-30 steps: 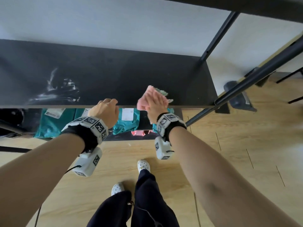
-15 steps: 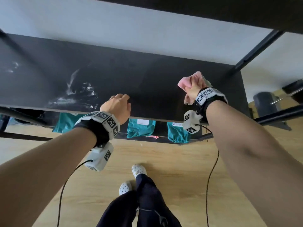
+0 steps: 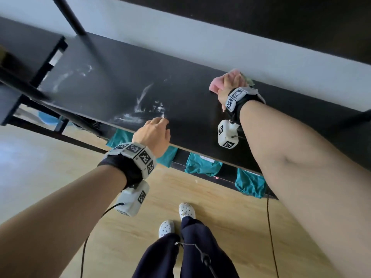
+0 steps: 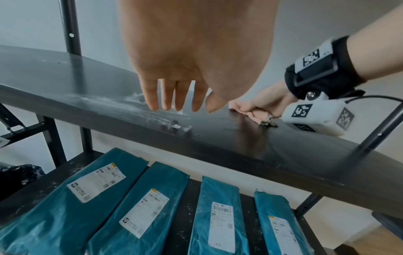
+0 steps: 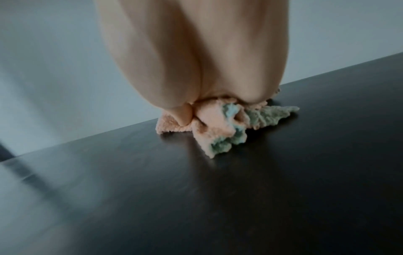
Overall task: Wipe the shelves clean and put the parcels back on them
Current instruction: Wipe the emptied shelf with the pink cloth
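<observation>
A black shelf [image 3: 190, 117] carries white dust smears [image 3: 144, 109] near its front left. My right hand [image 3: 230, 85] grips a pink and green cloth [image 3: 215, 85] and presses it on the shelf by the back wall. The right wrist view shows the thumb pinching the bunched cloth [image 5: 218, 127] against the board [image 5: 196, 189]. My left hand [image 3: 155, 130] is empty at the front edge; its fingers [image 4: 181, 103] hang straight over the dusty patch [image 4: 122, 103]. Several teal parcels [image 4: 220, 215] with white labels lie side by side on the lower shelf.
A dark upright post [image 3: 74, 19] rises at the left rear, and another shelf board [image 3: 261, 21] hangs overhead. A black bag [image 4: 17, 174] sits at the left of the lower shelf. Wooden floor [image 3: 230, 217], my feet and trailing cables lie below.
My right hand has carried the cloth from the shelf's front edge to the back by the wall. The left hand has uncurled and reached slightly onto the shelf. The view has swung left.
</observation>
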Tool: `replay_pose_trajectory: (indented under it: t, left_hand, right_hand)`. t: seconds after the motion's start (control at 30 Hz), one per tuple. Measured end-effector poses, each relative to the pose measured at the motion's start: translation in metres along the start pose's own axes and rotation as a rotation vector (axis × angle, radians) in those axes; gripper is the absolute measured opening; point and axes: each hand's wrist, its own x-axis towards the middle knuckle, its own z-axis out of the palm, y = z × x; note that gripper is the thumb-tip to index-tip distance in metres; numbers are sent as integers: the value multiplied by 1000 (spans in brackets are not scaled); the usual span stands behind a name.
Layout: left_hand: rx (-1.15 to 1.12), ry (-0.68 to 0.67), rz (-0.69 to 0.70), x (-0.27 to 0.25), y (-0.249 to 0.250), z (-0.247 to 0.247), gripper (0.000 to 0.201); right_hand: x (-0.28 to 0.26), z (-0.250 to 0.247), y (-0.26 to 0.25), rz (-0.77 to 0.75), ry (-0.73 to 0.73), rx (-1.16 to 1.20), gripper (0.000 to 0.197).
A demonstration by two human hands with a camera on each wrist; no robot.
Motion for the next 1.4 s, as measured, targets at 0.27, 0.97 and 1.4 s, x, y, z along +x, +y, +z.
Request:
replay_pose_trajectory:
  t: [0.27,0.97,1.4]
  left_hand:
    - [70,-17,15,1,18,0,38]
    - [-1,73,-61,-15,-21,16,37]
    - [156,15,78,-20,-26,-14,31]
  right_hand:
    - [-50,42,-24,-392,-165,8,70]
    - [-22,28,-72,-267,-132,-41,65]
    - [-108,78,-19,-442,-185,32,69]
